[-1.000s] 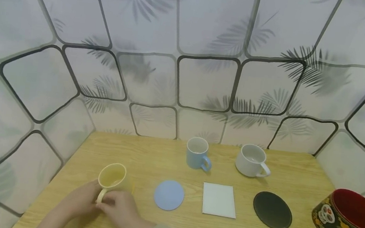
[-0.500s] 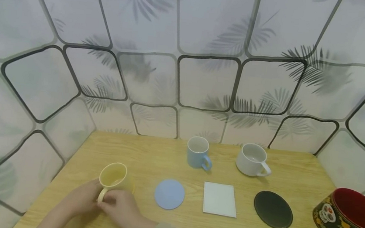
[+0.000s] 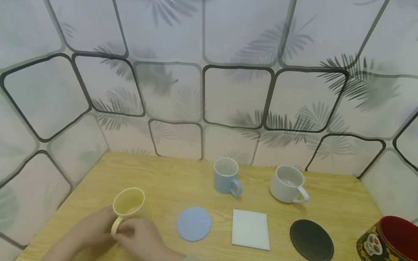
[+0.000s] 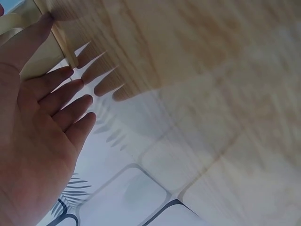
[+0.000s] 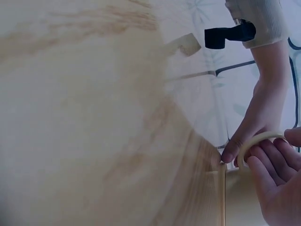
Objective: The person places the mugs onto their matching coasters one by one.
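Note:
At the left of the table stands a yellow mug (image 3: pixel 129 204), upright, with its handle towards me. My right hand (image 3: pixel 144 240) grips that handle (image 5: pixel 256 140) between thumb and fingers. Under the mug lies a thin yellow coaster (image 4: pixel 69 55), mostly hidden from above. My left hand (image 3: pixel 94 228) is on the mug's left side, low down. In the left wrist view, its thumb tip and index fingertip are right at the coaster's edge, and the other fingers (image 4: pixel 75 110) extend loosely beside it.
Right of the hands lie a round blue coaster (image 3: pixel 193 223), a square white coaster (image 3: pixel 251 229) and a round black coaster (image 3: pixel 312 241). Behind stand a light blue mug (image 3: pixel 223 181) and a white cup (image 3: pixel 285 189). A black skull-patterned mug (image 3: pixel 391 254) is far right. Patterned cloth (image 3: pixel 235 95) encloses the table.

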`<state>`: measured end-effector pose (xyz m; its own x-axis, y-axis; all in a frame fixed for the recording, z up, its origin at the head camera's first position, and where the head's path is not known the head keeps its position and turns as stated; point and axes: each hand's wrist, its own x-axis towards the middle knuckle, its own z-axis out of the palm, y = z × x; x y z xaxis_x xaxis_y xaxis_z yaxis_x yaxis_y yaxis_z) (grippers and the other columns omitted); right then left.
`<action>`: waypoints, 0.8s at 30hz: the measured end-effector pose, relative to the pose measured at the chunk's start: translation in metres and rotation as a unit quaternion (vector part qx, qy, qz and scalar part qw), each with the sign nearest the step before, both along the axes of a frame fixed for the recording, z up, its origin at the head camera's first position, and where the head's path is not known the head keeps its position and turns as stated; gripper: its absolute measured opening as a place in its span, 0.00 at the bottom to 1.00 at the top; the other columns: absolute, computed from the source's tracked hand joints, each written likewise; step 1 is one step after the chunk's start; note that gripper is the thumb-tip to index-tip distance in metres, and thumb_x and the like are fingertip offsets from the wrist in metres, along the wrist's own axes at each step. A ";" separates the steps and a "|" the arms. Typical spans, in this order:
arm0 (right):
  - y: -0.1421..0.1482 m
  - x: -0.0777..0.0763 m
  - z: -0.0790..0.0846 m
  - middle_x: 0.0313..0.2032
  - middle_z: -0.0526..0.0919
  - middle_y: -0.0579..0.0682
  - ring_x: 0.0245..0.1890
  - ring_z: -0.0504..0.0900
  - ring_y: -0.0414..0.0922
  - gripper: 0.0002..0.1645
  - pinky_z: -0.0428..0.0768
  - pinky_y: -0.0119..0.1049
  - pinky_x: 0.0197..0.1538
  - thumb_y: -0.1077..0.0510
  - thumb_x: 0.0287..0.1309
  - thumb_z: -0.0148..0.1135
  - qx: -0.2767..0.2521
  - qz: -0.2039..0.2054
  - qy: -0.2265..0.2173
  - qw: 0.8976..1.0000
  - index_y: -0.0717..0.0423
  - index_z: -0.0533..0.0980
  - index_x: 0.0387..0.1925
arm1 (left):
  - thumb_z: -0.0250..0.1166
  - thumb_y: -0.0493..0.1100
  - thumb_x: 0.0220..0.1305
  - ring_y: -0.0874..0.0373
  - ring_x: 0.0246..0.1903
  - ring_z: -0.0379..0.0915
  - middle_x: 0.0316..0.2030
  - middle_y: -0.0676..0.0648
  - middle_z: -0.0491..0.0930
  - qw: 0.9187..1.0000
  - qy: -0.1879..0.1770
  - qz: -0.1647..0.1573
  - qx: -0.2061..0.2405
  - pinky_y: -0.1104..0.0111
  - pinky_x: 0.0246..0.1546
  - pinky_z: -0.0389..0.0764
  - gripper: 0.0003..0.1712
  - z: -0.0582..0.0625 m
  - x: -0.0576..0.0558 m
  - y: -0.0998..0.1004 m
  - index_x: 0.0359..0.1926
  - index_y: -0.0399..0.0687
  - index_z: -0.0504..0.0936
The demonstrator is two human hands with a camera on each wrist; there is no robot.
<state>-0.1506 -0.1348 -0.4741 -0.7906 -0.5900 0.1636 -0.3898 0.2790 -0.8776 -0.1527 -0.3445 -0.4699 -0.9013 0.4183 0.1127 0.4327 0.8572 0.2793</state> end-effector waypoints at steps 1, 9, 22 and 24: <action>0.001 0.000 0.001 0.43 0.93 0.37 0.46 0.83 0.24 0.07 0.81 0.20 0.52 0.55 0.66 0.73 0.001 0.002 -0.006 1.000 0.48 0.90 0.43 | 0.81 0.53 0.54 0.54 0.46 0.86 0.47 0.57 0.86 1.000 0.000 0.000 0.002 0.50 0.51 0.88 0.26 0.000 0.000 0.000 0.54 0.57 0.85; 0.013 -0.003 0.005 0.42 0.92 0.31 0.47 0.83 0.24 0.05 0.82 0.24 0.54 0.52 0.67 0.72 -0.006 -0.004 -0.044 0.999 0.43 0.89 0.43 | 0.81 0.54 0.54 0.63 0.41 0.82 0.41 0.62 0.83 1.000 0.014 0.004 -0.007 0.57 0.45 0.89 0.21 0.003 0.002 0.000 0.48 0.62 0.85; 0.030 -0.018 0.013 0.42 0.92 0.32 0.38 0.81 0.23 0.05 0.81 0.21 0.43 0.51 0.68 0.71 0.013 -0.008 -0.040 0.999 0.41 0.89 0.43 | 0.76 0.57 0.63 0.48 0.51 0.87 0.51 0.54 0.89 0.999 0.031 0.044 0.001 0.45 0.55 0.87 0.27 0.010 0.004 -0.008 0.60 0.56 0.85; 0.035 -0.020 0.015 0.42 0.92 0.33 0.38 0.81 0.24 0.06 0.81 0.22 0.42 0.50 0.68 0.70 0.009 -0.005 -0.047 0.999 0.42 0.89 0.43 | 0.75 0.57 0.65 0.47 0.51 0.87 0.52 0.53 0.89 0.998 0.029 0.045 0.011 0.44 0.54 0.87 0.25 0.012 0.004 -0.008 0.60 0.56 0.85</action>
